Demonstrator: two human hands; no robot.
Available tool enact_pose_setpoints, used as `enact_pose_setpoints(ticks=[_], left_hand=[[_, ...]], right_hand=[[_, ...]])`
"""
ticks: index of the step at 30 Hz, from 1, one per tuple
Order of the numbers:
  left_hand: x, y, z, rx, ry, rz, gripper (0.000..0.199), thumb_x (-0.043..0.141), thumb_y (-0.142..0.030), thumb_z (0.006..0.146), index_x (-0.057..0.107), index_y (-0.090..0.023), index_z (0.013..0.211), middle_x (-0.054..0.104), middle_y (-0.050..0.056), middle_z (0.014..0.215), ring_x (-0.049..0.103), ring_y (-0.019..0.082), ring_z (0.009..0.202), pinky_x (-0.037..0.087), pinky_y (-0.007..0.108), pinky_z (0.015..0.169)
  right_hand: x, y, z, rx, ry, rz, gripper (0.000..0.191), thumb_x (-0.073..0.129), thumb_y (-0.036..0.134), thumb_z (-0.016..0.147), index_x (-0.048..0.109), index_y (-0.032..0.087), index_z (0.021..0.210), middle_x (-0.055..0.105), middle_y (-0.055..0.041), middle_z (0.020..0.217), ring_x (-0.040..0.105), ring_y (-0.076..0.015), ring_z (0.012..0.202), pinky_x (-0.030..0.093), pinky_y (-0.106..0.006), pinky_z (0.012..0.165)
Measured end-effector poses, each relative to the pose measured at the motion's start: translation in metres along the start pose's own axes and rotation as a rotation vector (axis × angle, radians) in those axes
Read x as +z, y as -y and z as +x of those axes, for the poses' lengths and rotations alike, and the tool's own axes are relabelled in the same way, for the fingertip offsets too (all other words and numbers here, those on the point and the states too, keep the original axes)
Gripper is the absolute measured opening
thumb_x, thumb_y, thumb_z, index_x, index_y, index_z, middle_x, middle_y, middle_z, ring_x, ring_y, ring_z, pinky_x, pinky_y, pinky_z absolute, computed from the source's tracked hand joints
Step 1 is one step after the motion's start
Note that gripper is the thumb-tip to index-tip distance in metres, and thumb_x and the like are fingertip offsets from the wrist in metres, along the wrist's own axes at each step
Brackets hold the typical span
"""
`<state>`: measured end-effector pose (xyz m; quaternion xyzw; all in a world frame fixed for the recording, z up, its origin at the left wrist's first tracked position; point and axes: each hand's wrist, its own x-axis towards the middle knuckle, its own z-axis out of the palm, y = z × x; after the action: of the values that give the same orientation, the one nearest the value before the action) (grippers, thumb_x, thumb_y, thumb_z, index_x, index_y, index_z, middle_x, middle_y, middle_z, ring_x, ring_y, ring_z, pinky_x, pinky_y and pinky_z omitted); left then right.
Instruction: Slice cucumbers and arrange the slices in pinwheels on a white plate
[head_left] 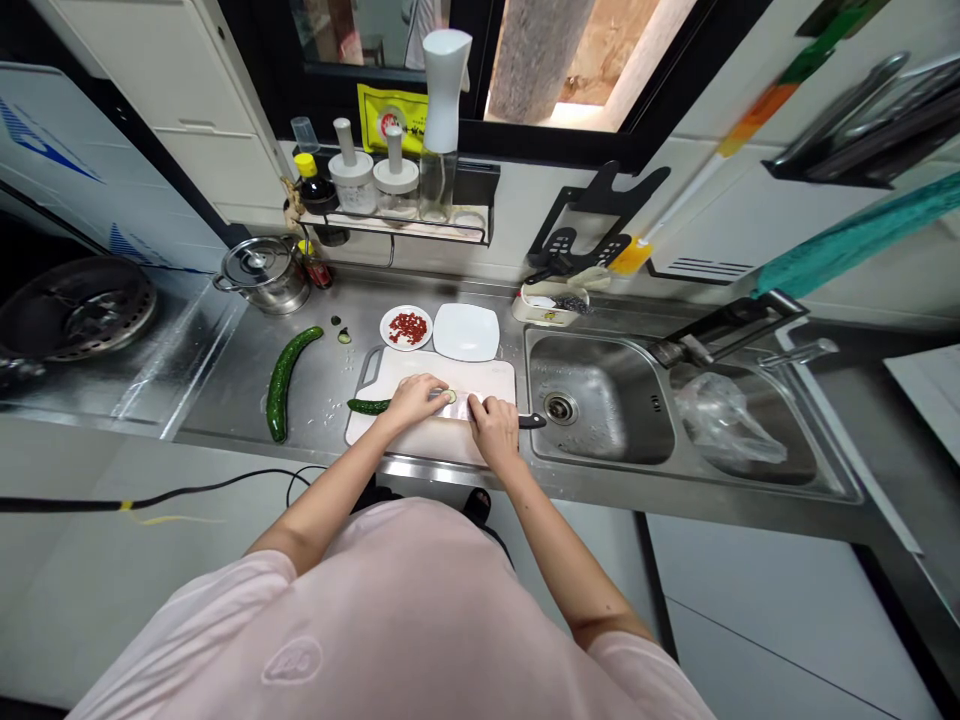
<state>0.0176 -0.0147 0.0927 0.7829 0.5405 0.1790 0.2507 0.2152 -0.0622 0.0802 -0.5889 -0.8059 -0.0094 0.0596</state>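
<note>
In the head view, the left hand [412, 402] curls over a slender dark-green cucumber [367, 406] lying on a white rectangular cutting board [397, 370], its fingers grasping it near a pale, round cut face. The right hand [495, 430] is bent over the steel blade of a black-handled knife [532, 421]; the handle juts out beyond it towards the steel sink [600, 400]. Whether its fingers pinch the blade or only rest there, I cannot tell. A second, curved green cucumber [283, 385] lies whole on the steel counter [225, 350], left of the board. Behind the board, a round white plate [394, 334] of chopped red pieces [409, 328] sits beside a square white plate [466, 333].

The step looks like handling the cut end beside the blade; a further cut would call for a grip on the handle and tucked left fingertips.
</note>
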Motion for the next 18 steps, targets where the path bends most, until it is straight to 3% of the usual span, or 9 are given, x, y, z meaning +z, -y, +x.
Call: enact_pose_setpoints(ticks=[4,13,16,18], left_hand=[[0.000,0.000,0.000,-0.013,0.005,-0.035,0.028,0.056,-0.043,0.082,0.069,-0.023,0.099,0.067,0.003,0.102,0.059,0.020,0.098,0.043,0.031,0.090],[-0.001,-0.003,0.004,-0.068,-0.086,-0.243,0.012,0.063,-0.031,0.076,0.067,-0.020,0.079,0.066,0.001,0.086,0.059,0.015,0.084,0.045,0.026,0.078],[-0.002,0.008,0.009,-0.171,-0.160,-0.334,0.015,0.062,-0.033,0.076,0.066,-0.019,0.079,0.066,0.001,0.080,0.059,0.013,0.075,0.045,0.024,0.072],[-0.001,0.024,0.014,-0.321,-0.242,-0.367,0.019,0.062,-0.036,0.076,0.066,-0.019,0.083,0.066,0.000,0.075,0.058,0.012,0.069,0.045,0.023,0.067]], right_hand=[[0.005,0.000,-0.001,-0.030,-0.076,-0.016,0.032,0.046,0.024,0.090,0.059,0.018,0.120,0.052,-0.0090,0.086,0.037,-0.0212,0.079,0.023,-0.034,0.072],[0.013,-0.003,-0.004,-0.018,-0.062,0.001,0.032,0.049,0.025,0.089,0.058,0.019,0.119,0.052,-0.0083,0.088,0.038,-0.0210,0.081,0.022,-0.033,0.074],[0.015,-0.007,-0.006,-0.001,-0.055,0.001,0.032,0.050,0.026,0.089,0.058,0.019,0.119,0.052,-0.0084,0.088,0.038,-0.0210,0.081,0.022,-0.033,0.074],[0.016,-0.010,-0.007,0.010,-0.057,-0.002,0.031,0.049,0.026,0.090,0.059,0.019,0.118,0.052,-0.0085,0.088,0.038,-0.0210,0.081,0.022,-0.033,0.074]])
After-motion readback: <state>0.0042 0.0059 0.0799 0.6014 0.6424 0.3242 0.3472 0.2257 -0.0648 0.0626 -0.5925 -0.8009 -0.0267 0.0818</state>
